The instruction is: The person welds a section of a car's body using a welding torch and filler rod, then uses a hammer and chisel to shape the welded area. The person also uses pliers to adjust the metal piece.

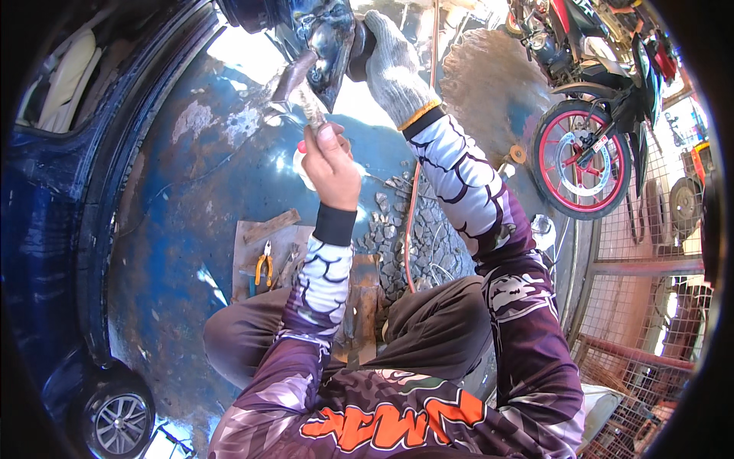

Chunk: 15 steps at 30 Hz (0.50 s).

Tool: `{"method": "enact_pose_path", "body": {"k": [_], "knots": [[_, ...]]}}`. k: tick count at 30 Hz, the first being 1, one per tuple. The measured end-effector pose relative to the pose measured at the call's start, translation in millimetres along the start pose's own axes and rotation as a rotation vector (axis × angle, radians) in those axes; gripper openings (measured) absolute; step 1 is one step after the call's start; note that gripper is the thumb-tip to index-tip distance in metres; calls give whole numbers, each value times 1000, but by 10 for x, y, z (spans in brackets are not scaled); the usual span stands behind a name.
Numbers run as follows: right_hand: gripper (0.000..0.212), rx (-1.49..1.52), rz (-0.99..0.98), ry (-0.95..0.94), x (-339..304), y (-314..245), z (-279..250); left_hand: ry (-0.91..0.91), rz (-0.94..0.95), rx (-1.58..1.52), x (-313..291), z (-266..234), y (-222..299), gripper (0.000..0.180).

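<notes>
My bare left hand (330, 164) is closed round the handle of a hammer (296, 76). The hammer's metal head is raised close to the dark blue, glossy metal panel (325, 42) at the top; whether they touch I cannot tell. My right hand (394, 73), in a grey knit glove with a yellow-edged cuff, reaches up to the right edge of that panel. Its fingers curl round a dark piece (359, 52) there, whose kind I cannot make out. Just beyond my left hand, a round white item (303, 170) is partly hidden.
Orange-handled pliers (264, 264) and a wood strip (269, 226) lie on a flat sheet before my left knee. Grey rubble (382, 241) and a reddish hose (411, 229) lie between my knees. A dark blue car (46, 229) stands left, a motorcycle (585, 153) right.
</notes>
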State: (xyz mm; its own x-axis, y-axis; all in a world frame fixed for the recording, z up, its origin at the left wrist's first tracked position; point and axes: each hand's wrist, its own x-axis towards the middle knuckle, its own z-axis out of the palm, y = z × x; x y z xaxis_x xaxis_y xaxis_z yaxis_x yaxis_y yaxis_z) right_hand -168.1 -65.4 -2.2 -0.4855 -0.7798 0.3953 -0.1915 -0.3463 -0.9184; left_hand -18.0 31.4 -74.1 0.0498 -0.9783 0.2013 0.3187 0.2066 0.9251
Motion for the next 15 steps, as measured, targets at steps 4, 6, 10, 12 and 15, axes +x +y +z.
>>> {"method": "enact_pose_path", "body": {"k": [4,6,10,12,15], "knots": [[27,583,137,88,-62,-79,75,-107,76,256,-13,-17,-54,40],[20,243,3,117,-141,-96,65,-80,4,75,-29,-8,-78,41],[19,146,3,16,-202,-105,14,-134,7,260,-27,-17,-81,44],[28,174,-21,22,-183,-108,42,-49,-52,159,-22,-37,-65,45],[20,-544,-426,94,-242,-136,-2,-127,2,206,-51,-30,-48,49]]}}
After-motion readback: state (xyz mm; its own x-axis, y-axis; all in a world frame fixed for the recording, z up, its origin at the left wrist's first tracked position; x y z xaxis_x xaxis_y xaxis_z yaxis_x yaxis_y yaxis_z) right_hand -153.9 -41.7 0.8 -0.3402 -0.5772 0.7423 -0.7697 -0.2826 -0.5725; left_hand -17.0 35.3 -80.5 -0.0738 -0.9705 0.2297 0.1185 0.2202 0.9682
